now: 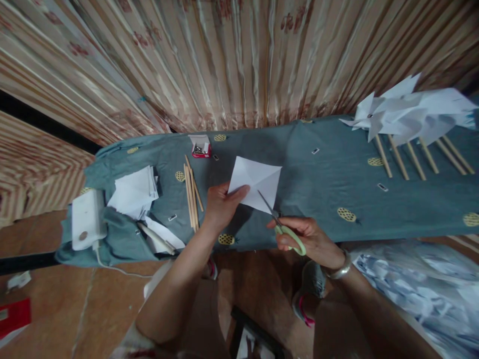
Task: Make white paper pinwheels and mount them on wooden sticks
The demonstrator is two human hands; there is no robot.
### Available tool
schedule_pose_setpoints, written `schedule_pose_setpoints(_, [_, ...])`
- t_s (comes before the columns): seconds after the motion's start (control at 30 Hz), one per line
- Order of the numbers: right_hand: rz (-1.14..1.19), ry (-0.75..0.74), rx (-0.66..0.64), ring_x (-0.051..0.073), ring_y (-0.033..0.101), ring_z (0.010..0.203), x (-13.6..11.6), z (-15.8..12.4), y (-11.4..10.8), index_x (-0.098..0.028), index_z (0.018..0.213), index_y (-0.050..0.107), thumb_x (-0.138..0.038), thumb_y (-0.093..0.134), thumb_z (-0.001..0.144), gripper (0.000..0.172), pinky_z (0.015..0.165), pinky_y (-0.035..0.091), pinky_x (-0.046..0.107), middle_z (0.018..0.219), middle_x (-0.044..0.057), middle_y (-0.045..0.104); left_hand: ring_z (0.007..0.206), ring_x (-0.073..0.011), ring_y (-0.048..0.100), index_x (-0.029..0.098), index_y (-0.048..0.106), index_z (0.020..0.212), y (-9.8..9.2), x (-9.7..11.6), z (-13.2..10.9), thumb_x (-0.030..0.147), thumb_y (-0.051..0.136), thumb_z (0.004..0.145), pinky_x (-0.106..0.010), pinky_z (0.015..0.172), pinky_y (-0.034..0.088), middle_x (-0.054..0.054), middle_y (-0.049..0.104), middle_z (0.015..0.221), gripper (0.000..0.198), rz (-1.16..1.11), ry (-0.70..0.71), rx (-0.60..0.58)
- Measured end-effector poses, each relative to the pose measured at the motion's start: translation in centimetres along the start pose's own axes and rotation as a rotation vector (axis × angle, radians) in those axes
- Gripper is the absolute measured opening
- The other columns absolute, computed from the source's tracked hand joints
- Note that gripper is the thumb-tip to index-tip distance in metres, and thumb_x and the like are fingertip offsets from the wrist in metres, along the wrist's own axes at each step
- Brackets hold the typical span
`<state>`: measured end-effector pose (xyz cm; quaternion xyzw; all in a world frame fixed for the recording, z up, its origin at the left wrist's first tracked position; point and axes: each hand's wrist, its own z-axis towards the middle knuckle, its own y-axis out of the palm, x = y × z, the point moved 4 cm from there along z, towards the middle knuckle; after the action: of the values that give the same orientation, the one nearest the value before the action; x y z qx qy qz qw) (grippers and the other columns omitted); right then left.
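A square of white paper with diagonal creases is pinched along its left side by my left hand, thumb on top. My right hand grips scissors with light green handles. Their dark blades lie at the paper's lower right corner and point toward its centre. Whether the blades are parted I cannot tell. Just left of my left hand lie several wooden sticks. Beyond it stands a small red box with its lid up and small metal pieces inside.
At the left are a stack of white paper squares, a white device with a cable, and a whitish tool. Several paper pinwheels on sticks lie far right. A large plastic bag sits below the table's right front edge.
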<state>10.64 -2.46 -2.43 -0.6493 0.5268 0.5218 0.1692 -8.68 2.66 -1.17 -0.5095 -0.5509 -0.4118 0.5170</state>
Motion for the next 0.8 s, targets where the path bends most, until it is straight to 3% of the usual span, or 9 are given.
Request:
schedule_pose_setpoints(0.3, [-0.001,-0.012,0.004,0.007,0.055,0.047,0.1,0.1,-0.2,-0.016,0.093,0.073,-0.039,0.082,0.064,0.038,0.045,0.047,0.02,0.057,-0.002,0.062,0.074,-0.0188,0.067,0.014,0.075,0.083,0.0,0.1,0.0,0.038,0.074,0.069,-0.029,0.069,0.052,-0.004,0.075,0.083,0.028,0.021,0.006,0.018])
schedule_pose_setpoints(0.57, [-0.048,0.031,-0.059,0.009,0.058,0.054,-0.1,-0.3,-0.1,-0.014,0.099,0.07,-0.041,0.079,0.067,0.043,0.051,0.048,0.021,0.063,0.001,0.066,0.074,-0.0187,0.067,0.014,0.075,0.082,-0.3,0.1,0.2,0.038,0.075,0.067,-0.029,0.069,0.052,-0.004,0.074,0.081,0.029,0.017,0.008,0.032])
schedule_pose_setpoints(0.73, [-0.116,0.069,-0.176,0.011,0.057,0.055,-0.8,-1.9,-2.0,-0.013,0.099,0.069,-0.048,0.078,0.067,0.048,0.051,0.046,0.023,0.066,0.003,0.066,0.067,-0.0165,0.065,0.014,0.074,0.079,-1.3,0.5,0.4,0.036,0.077,0.064,-0.028,0.065,0.051,-0.005,0.073,0.076,0.027,-0.088,-0.01,0.098])
schedule_pose_setpoints(0.8, [-0.139,-0.01,-0.153,0.011,0.056,0.054,-1.4,-2.3,-3.2,-0.013,0.097,0.07,-0.054,0.074,0.069,0.05,0.051,0.045,0.024,0.065,0.004,0.066,0.066,-0.016,0.064,0.014,0.074,0.079,-1.3,0.5,0.3,0.035,0.077,0.063,-0.028,0.065,0.05,-0.004,0.072,0.075,0.027,-0.121,-0.024,0.09])
